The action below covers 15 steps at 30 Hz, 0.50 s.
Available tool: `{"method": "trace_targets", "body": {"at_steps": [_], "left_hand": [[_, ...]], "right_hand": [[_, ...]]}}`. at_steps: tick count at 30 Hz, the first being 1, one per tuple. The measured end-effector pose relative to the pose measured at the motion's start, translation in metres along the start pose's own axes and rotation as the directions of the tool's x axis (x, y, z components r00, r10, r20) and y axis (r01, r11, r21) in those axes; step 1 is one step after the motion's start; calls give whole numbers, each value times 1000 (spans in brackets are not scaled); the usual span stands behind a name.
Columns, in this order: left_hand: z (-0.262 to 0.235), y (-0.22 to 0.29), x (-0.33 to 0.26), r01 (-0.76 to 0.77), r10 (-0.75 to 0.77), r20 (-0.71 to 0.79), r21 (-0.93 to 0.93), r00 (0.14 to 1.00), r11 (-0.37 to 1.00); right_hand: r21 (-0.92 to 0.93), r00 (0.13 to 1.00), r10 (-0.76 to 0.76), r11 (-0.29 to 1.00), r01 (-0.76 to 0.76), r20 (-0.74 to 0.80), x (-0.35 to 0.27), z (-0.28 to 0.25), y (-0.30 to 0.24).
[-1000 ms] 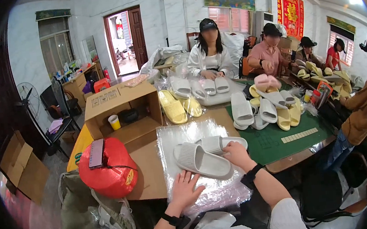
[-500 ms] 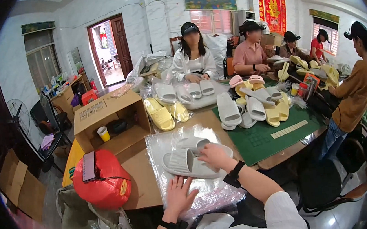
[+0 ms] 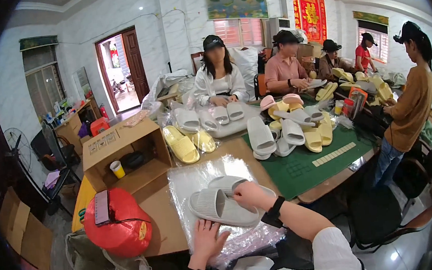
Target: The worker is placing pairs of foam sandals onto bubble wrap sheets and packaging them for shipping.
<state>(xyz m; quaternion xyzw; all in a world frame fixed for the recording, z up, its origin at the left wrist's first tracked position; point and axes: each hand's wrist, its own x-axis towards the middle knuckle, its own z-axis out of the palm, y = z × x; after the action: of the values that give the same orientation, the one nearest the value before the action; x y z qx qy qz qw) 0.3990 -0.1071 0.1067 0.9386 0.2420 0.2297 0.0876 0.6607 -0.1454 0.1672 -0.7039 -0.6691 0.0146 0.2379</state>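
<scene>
A pair of light grey slippers (image 3: 208,204) with ribbed straps lies in front of me on a stack of clear plastic bags (image 3: 182,186). My right hand (image 3: 254,194) is closed at the strap opening of the farther slipper, its fingertips partly hidden there. My left hand (image 3: 208,240) lies on the bags with its fingers apart, fingertips at the near edge of the closer slipper. Nothing is in that hand.
A red plastic-wrapped bundle (image 3: 126,232) bears a phone (image 3: 102,207). Behind it an open cardboard box (image 3: 123,139) holds a yellow cup (image 3: 117,169). Yellow slippers (image 3: 181,146) and a slipper heap (image 3: 293,130) on a green mat (image 3: 292,174) lie beyond. Several people work around the table.
My right hand's fingers have curled in at the farther slipper's strap. My left hand stays spread beside the pair. The whole view has shifted slightly.
</scene>
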Motion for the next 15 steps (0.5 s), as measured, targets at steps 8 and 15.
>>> {"method": "trace_targets", "body": {"at_steps": [8,15], "left_hand": [[-2,-1,3,16,-15,23,-63,1000,998],[2,-2,2,8,-8,56,-11,998,1000]], "right_hand": [[-100,961,-120,984,149,250,7,-14,-16],[-68,984,11,998,1,177,25,0,-24]]}}
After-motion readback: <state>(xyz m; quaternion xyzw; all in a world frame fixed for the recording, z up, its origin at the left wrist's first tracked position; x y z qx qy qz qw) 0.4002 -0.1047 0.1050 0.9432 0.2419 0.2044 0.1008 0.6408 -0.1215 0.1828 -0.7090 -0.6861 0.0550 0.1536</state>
